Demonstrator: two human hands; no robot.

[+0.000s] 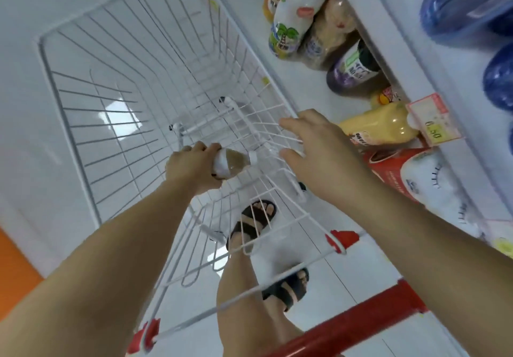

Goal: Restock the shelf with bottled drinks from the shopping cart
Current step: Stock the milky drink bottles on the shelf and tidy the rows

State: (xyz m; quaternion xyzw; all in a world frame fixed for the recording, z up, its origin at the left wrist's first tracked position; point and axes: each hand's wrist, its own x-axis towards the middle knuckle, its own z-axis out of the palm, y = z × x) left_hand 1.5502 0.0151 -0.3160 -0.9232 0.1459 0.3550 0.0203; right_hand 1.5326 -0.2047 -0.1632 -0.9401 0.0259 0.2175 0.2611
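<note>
Left hand (191, 168) is wrapped tight round a small clear plastic bottle of brown drink (227, 163) down in the white wire shopping cart (83, 123). Right hand (319, 151), fingers spread, hovers at its 3 o'clock. Looks light but slick, so grab mid-body, not the cap.

One cart (69, 123), two hands (194, 168), one held bottle (230, 162).

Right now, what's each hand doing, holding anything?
Left hand: closed around a bottle of brown drink inside the shopping cart.
Right hand: open, fingers spread, holding nothing.
</note>
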